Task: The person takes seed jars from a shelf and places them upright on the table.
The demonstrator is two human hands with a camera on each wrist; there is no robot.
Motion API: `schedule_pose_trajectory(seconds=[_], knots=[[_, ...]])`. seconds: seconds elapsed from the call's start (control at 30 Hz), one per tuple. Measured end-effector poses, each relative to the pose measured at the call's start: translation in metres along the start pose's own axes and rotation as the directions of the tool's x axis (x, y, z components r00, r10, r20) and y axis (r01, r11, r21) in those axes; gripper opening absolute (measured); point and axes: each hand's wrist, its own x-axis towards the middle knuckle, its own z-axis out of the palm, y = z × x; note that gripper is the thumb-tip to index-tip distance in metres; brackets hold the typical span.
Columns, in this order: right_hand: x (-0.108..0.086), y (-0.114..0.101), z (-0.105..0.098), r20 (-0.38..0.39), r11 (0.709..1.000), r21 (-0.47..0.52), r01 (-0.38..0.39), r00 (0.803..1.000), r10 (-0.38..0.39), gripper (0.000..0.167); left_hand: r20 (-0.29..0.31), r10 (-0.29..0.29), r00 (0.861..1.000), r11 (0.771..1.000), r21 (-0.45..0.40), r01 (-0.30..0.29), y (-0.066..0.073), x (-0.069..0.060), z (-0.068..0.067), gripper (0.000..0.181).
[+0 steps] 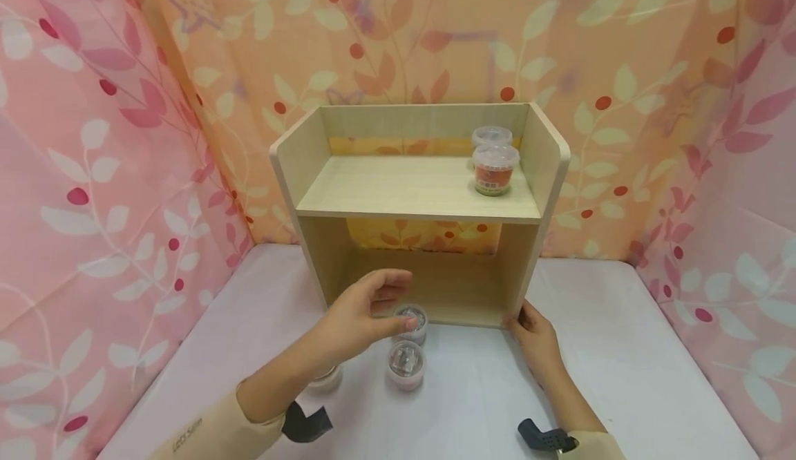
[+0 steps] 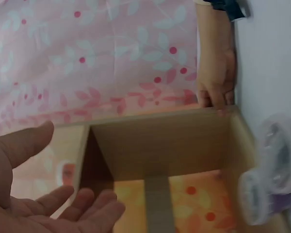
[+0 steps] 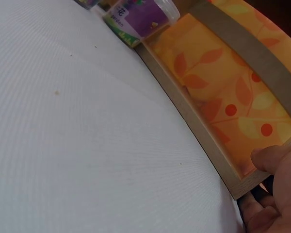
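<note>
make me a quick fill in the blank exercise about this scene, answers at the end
1. The right hand grips the wooden shelf unit at its lower right ____.
2. The left hand is holding ____.
3. On the unit's upper level, ____ lidded plastic tubs stand one behind the other.
4. In the right wrist view, the label on the table tub closest to the unit is mostly ____.

Missing words: corner; nothing; two; purple
</note>
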Motion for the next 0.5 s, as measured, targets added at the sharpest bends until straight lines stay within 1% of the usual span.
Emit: schedule_pose_trajectory(seconds=[0.1, 0.2, 0.3, 0.37, 0.43, 0.5], knots=[[0.001, -0.001, 0.0, 0.005, 1.0, 0.001, 0.001, 1.0, -0.001, 0.065, 0.069, 0.031, 0.997, 0.999, -0.027, -0.029, 0.035, 0.014, -0.007, 0.063], [0.001, -0.003, -0.002, 0.004, 1.0, -0.013, 0.004, 1.0, -0.004, 0.066, 0.102, 0.068, 0.992, 0.996, -0.063, -0.061, 0.07, 0.029, -0.013, 0.06], [0.0, -0.001, -0.002, -0.005, 0.999, -0.035, 0.014, 1.0, -0.014, 0.065, 0.095, 0.098, 0.991, 0.991, -0.106, -0.088, 0.103, 0.044, -0.018, 0.058], [0.001, -0.001, -0.002, -0.01, 0.999, -0.045, 0.022, 1.0, -0.023, 0.065, 0.078, 0.12, 0.99, 0.985, -0.136, -0.109, 0.123, 0.056, -0.019, 0.056], [0.001, 0.0, -0.001, -0.013, 0.998, -0.047, 0.03, 0.999, -0.03, 0.065, 0.057, 0.139, 0.989, 0.983, -0.133, -0.13, 0.14, 0.068, -0.021, 0.056], [0.001, 0.002, 0.0, -0.014, 0.999, -0.039, 0.031, 0.999, -0.032, 0.064, 0.039, 0.141, 0.989, 0.985, -0.108, -0.136, 0.156, 0.081, -0.023, 0.058]])
